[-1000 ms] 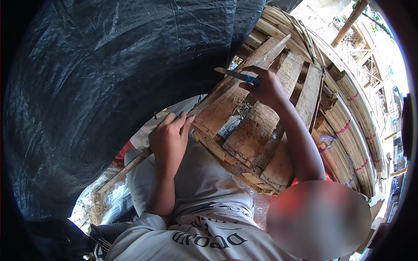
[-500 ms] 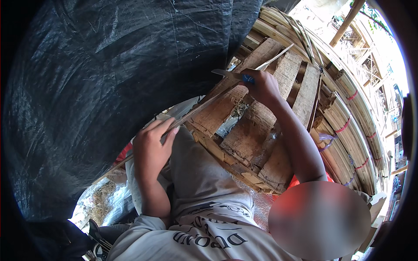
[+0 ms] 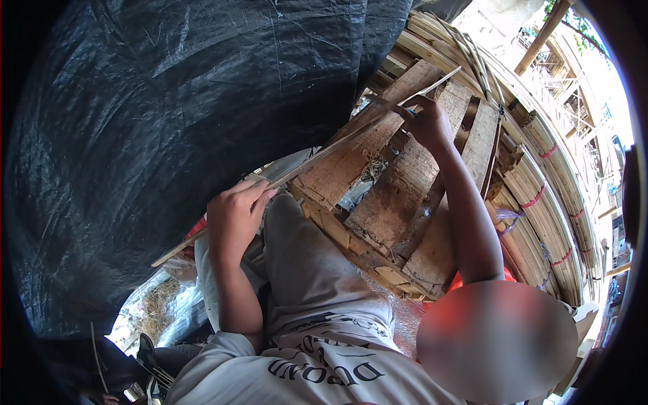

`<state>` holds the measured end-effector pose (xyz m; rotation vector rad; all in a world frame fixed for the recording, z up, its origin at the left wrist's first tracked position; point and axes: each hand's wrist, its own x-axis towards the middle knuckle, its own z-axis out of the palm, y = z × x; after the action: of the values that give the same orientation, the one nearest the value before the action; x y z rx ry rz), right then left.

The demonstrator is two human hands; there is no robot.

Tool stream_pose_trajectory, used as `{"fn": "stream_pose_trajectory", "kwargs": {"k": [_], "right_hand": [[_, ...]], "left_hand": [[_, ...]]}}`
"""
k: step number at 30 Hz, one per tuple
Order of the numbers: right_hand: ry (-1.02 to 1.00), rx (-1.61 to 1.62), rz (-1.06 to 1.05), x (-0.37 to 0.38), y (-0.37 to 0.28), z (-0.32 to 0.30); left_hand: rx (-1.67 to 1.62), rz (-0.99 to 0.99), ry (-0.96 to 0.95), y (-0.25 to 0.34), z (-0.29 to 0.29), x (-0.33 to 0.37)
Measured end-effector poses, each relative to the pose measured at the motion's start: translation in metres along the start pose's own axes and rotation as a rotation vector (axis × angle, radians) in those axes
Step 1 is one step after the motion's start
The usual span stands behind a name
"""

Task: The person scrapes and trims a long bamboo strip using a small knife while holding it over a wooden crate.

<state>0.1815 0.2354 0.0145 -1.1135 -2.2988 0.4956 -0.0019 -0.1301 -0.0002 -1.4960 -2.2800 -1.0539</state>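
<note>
A long, thin strip of wood or bamboo (image 3: 337,144) slants across the view from lower left to upper right. My left hand (image 3: 233,216) is closed around its lower part, above my thigh. Near the strip's far end, my right hand (image 3: 428,123) grips a knife (image 3: 380,102). The blade points left, smeared by motion, and lies close against or across the strip. My fingers now cover most of the blue handle. Below the strip is a slatted wooden pallet (image 3: 388,206).
Black plastic sheeting (image 3: 182,121) hangs along the left. Bundles of wooden strips (image 3: 540,192), tied with red bands, curve along the right. A wooden post (image 3: 542,37) leans at the upper right. At the lower left, another person's hand (image 3: 108,399) is near a thin stick (image 3: 98,358).
My right hand and the knife have shifted up and right along the strip. The strip has moved slightly up and right. A thin stick has appeared at the lower left.
</note>
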Motion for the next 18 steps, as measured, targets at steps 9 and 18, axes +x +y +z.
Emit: {"fn": "stream_pose_trajectory", "kwargs": {"k": [9, 18], "right_hand": [[0.232, -0.094, -0.058, -0.011, -0.013, 0.013], [0.117, -0.009, 0.025, -0.014, -0.015, 0.004]], "left_hand": [[0.082, 0.077, 0.019, -0.007, 0.007, 0.003], [0.044, 0.067, 0.029, -0.011, 0.006, 0.003]]}}
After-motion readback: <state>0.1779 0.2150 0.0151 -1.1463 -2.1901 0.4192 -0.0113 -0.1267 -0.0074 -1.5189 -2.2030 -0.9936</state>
